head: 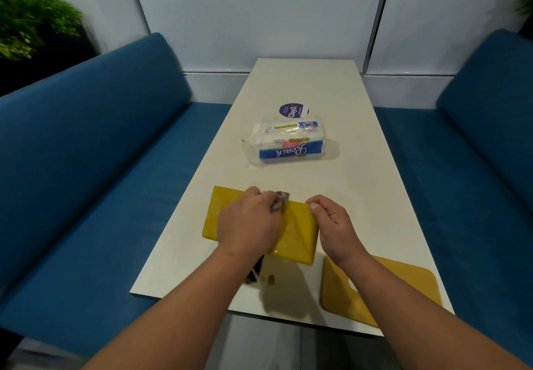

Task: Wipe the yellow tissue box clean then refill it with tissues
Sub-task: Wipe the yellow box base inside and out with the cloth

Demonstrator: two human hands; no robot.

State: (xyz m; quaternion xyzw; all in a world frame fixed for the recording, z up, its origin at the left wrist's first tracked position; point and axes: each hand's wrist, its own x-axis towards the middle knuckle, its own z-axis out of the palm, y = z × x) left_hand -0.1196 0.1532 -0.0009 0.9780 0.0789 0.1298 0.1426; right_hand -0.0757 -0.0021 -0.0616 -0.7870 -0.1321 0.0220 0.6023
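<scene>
café booth – blue benches [95, 150], table [300, 87]

left hand [249, 222]: bare, no rings | right hand [334, 227]: bare | forearms: no sleeves

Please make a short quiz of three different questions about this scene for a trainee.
1. True or false: the pack of paper towels is already inside the yellow tissue box.
2. Which hand holds the cloth on the box? A left hand, B right hand.
3. Fill in: the yellow lid lies on the ____.

Key: 1 false; 2 A; 3 table.
</scene>
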